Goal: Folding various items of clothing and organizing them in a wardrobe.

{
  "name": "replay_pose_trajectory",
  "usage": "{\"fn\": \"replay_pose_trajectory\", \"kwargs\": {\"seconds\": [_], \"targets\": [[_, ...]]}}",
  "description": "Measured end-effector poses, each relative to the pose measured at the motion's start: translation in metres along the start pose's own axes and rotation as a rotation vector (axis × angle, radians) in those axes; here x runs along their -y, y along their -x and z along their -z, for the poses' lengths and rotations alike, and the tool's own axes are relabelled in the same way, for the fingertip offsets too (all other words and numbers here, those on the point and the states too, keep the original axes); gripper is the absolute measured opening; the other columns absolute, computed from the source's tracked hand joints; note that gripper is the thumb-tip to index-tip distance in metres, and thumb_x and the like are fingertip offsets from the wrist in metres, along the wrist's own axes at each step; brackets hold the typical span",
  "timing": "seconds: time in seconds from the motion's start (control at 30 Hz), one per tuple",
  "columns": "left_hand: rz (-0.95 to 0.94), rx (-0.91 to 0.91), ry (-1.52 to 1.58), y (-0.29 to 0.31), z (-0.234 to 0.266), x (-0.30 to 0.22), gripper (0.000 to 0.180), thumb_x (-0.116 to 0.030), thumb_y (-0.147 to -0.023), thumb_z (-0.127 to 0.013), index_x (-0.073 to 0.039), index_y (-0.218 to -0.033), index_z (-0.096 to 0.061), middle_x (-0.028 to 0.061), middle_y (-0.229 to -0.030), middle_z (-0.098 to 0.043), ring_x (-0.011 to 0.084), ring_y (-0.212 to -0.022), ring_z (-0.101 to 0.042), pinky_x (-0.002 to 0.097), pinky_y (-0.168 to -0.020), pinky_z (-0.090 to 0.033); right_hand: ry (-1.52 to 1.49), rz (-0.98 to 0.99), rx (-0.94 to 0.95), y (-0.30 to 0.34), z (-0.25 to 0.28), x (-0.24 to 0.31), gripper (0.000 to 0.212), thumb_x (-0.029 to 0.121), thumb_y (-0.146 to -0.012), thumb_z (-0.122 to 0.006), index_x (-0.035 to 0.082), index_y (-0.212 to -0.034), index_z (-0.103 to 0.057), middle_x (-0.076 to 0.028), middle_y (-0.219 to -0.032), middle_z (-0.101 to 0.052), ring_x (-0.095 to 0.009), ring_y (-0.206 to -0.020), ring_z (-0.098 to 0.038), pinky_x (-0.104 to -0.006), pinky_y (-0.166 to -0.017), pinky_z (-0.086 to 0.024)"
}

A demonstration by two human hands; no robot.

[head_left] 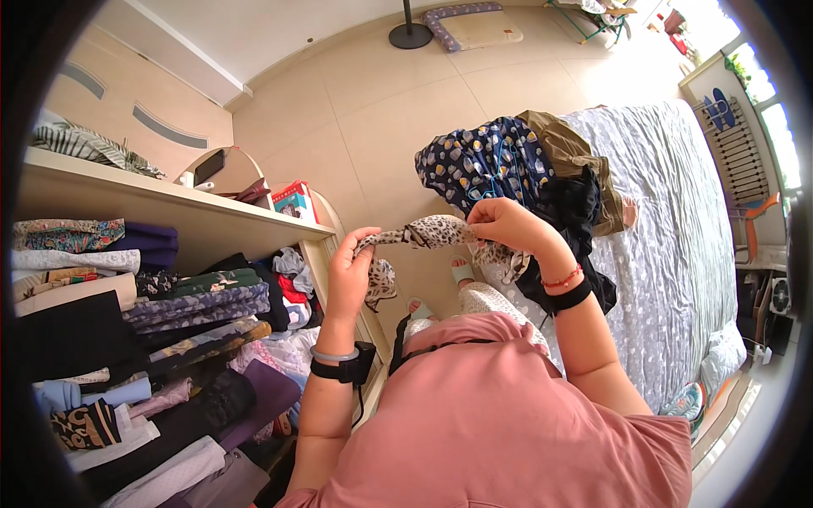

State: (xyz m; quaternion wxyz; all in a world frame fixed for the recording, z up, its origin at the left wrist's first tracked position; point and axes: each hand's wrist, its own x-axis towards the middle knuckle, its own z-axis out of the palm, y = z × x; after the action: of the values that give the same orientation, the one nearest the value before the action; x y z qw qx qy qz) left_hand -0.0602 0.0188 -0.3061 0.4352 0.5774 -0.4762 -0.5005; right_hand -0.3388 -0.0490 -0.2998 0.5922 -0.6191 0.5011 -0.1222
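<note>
A leopard-print scarf (430,232), cream with dark spots, is stretched between my two hands in front of my body. My left hand (349,261) pinches one end, and a loose tail hangs below it. Fingers closed on the other end, my right hand (508,227) has more of the cloth drooping beneath it. Just beyond the right hand, a navy patterned garment (483,161), a brown garment (566,148) and a black garment (576,203) lie heaped on the bed's edge.
On my left stands an open wardrobe shelf (169,199) above stacks of folded clothes (199,305). The bed (652,229) with a grey-white cover is on my right. Tiled floor (381,110) stretches ahead to a black round stand base (411,35) and a mat (487,32).
</note>
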Motion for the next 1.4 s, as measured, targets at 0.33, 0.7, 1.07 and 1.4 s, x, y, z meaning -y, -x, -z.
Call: {"fn": "replay_pose_trajectory", "kwargs": {"seconds": [0.33, 0.7, 1.07, 1.4], "targets": [[-0.245, 0.357, -0.277, -0.003, -0.003, -0.023, 0.051, -0.012, -0.083, -0.064, -0.005, -0.130, -0.047, 0.0104, -0.138, -0.042, 0.0205, -0.135, -0.029, 0.0344, -0.111, -0.022, -0.122, 0.090, 0.159, 0.002, -0.001, 0.020, 0.020, 0.016, -0.088, -0.063, -0.001, -0.096, -0.067, -0.001, -0.082, -0.066, -0.005, -0.077, -0.055, -0.0213, -0.070, -0.045], [0.107, 0.261, 0.114, -0.009, -0.034, -0.016, 0.023, -0.011, -0.091, -0.058, 0.001, -0.110, -0.058, 0.0032, -0.094, -0.064, 0.0084, -0.087, -0.058, 0.0232, -0.077, -0.047, 0.224, 0.263, 0.155, -0.019, -0.009, 0.000, 0.023, 0.013, -0.082, -0.064, -0.002, -0.099, -0.061, -0.006, -0.083, -0.063, -0.010, -0.079, -0.055, -0.0263, -0.073, -0.046], [0.212, 0.098, 0.498, -0.007, -0.003, -0.023, 0.019, -0.002, -0.086, -0.051, -0.001, -0.104, -0.057, 0.0066, -0.086, -0.064, 0.0140, -0.075, -0.062, 0.0266, -0.068, -0.051, -0.079, 0.028, -0.158, -0.037, 0.008, -0.051, 0.027, 0.016, -0.083, -0.061, -0.001, -0.104, -0.063, -0.006, -0.078, -0.064, -0.012, -0.068, -0.056, -0.0273, -0.063, -0.045], [0.298, 0.342, 0.328, -0.007, -0.014, -0.020, 0.048, -0.015, -0.087, -0.064, 0.000, -0.127, -0.042, 0.0058, -0.104, -0.062, 0.0115, -0.092, -0.058, 0.0256, -0.082, -0.047, -0.675, 0.354, -0.274, -0.015, -0.003, 0.021, 0.010, 0.006, -0.090, -0.055, 0.008, -0.099, -0.058, 0.007, -0.087, -0.055, -0.001, -0.077, -0.049, -0.0159, -0.068, -0.040]]}}
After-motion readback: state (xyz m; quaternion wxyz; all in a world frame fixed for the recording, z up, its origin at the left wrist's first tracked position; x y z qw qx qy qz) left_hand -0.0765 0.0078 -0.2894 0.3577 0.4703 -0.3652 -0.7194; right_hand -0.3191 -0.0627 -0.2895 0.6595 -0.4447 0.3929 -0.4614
